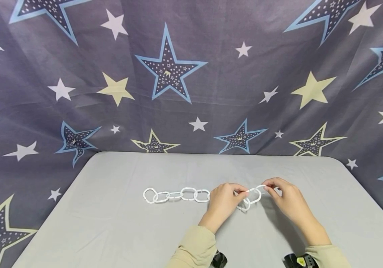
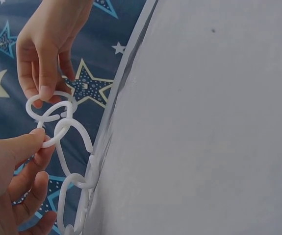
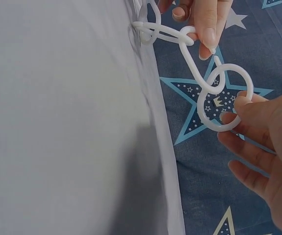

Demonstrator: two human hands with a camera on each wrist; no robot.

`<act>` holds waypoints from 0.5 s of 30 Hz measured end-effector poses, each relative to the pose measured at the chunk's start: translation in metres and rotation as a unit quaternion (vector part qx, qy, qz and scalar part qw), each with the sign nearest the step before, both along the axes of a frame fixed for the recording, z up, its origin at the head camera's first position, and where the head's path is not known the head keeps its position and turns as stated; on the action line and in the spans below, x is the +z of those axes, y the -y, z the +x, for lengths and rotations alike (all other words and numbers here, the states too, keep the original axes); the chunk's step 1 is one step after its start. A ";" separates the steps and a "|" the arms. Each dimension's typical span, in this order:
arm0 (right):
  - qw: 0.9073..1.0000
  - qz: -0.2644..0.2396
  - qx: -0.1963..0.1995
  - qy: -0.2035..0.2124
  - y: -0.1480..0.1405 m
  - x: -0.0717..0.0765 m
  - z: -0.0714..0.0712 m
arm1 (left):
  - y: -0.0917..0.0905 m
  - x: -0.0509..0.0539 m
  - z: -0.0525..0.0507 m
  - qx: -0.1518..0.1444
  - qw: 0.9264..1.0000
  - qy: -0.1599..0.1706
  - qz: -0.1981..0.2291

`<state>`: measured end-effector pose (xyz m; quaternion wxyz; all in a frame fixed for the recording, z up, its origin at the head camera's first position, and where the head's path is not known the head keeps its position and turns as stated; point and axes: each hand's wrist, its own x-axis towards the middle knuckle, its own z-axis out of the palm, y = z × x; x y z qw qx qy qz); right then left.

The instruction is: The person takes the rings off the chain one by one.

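A chain of white plastic links (image 1: pixel 189 194) lies across the table, its right end raised between two hands. My left hand (image 1: pixel 224 203) pinches a link (image 2: pixel 66 129) near that end between thumb and forefinger; a gap shows in this link in the right wrist view. The end link (image 3: pixel 203 111), rounder in shape, is pinched by the thumb and fingers of my right hand (image 1: pixel 288 201). This end link hangs looped with the link in my left hand (image 3: pixel 214 29). Part of the chain is hidden behind the left hand in the head view.
The table (image 1: pixel 111 230) has a light grey cloth over it. Behind it hangs a dark curtain (image 1: pixel 211 93) printed with stars. Black wrist devices (image 1: pixel 300 260) sit at both cuffs.
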<state>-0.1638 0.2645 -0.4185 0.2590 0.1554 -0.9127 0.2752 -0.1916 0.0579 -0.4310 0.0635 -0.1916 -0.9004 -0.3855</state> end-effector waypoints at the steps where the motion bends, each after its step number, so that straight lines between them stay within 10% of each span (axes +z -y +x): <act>1: 1.000 0.001 0.000 -0.002 0.000 0.000 0.000 | 0.000 0.000 0.000 0.000 1.000 -0.001 0.000; 15: 0.999 0.018 0.015 -0.031 0.002 -0.001 -0.002 | 0.001 0.000 0.004 0.000 1.000 -0.018 -0.011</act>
